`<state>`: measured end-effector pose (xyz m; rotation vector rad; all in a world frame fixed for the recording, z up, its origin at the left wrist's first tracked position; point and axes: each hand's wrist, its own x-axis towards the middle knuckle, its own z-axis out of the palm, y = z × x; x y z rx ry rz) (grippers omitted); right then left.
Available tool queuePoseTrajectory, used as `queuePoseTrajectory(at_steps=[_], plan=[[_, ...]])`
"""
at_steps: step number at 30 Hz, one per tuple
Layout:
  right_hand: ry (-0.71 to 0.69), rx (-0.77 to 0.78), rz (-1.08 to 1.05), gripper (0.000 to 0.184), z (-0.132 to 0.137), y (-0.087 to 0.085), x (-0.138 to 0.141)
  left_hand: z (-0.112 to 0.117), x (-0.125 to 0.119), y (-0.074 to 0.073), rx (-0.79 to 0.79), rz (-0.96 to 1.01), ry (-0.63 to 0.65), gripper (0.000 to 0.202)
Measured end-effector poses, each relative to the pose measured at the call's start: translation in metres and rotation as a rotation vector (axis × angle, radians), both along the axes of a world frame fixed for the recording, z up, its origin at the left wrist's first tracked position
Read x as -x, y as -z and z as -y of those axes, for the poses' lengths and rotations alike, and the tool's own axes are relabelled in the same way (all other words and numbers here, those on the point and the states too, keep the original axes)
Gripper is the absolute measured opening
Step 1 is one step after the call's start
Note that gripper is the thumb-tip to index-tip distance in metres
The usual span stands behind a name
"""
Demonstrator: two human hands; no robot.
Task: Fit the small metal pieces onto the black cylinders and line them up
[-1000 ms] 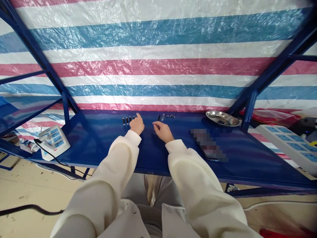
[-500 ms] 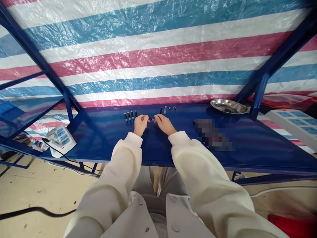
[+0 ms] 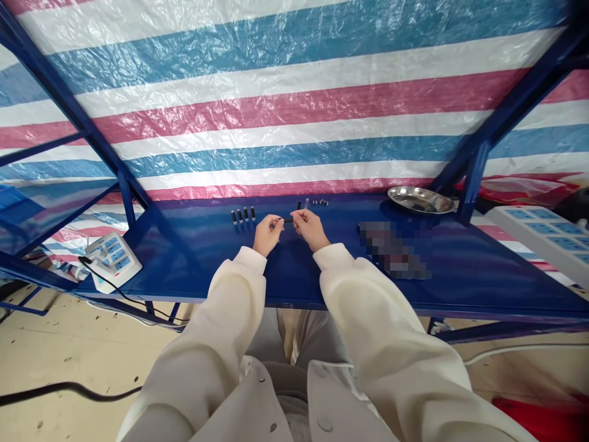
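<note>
Between my two hands a small black tube [image 3: 288,220] lies level, just above the blue table [image 3: 289,270]. My left hand [image 3: 268,234] pinches its left end with thumb and fingers. At the other end, my right hand [image 3: 311,229] has its fingertips closed on the tube. Just beyond my right hand are another black tube [image 3: 299,205] and a clear tube [image 3: 307,202]. Left of my hands stands a row of several short black cylinders [image 3: 240,215] with pale ends. Small shiny metal pieces [image 3: 320,203] lie in a row right of the clear tube.
A round steel dish [image 3: 420,201] sits at the back right, with a pixelated patch [image 3: 394,250] in front of it. White power strips [image 3: 114,261] are at the left end and beyond the right end. Blue frame posts and a striped plastic sheet [image 3: 285,123] close off the back.
My hands have drawn slightly apart, and more of the black tube shows between them. The left hand has shifted a little right, away from the row of cylinders.
</note>
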<state>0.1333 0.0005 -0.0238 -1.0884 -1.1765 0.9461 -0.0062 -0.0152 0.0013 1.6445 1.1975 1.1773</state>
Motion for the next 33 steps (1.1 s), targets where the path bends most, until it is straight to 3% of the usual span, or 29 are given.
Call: queuePoseTrajectory(at_steps=[5,11,16,26,33], plan=[[-0.033,-0.037,0.048,0.035,0.0,0.001,0.0,0.001,0.002,0.004,-0.117,-0.191,-0.008,0.011],[-0.078,-0.006,0.031,0.035,0.001,0.001,0.002,0.003,0.003,0.004,-0.083,-0.256,-0.04,0.024],[-0.04,-0.069,0.098,0.034,0.001,0.001,0.003,0.002,0.001,0.005,0.003,-0.153,-0.037,0.034],[0.111,-0.275,0.371,0.033,0.02,-0.015,0.005,-0.004,-0.004,0.002,0.291,0.241,0.077,0.036],[0.119,-0.294,0.397,0.033,0.023,-0.017,0.005,0.0,-0.003,-0.002,0.276,0.247,0.075,0.04]])
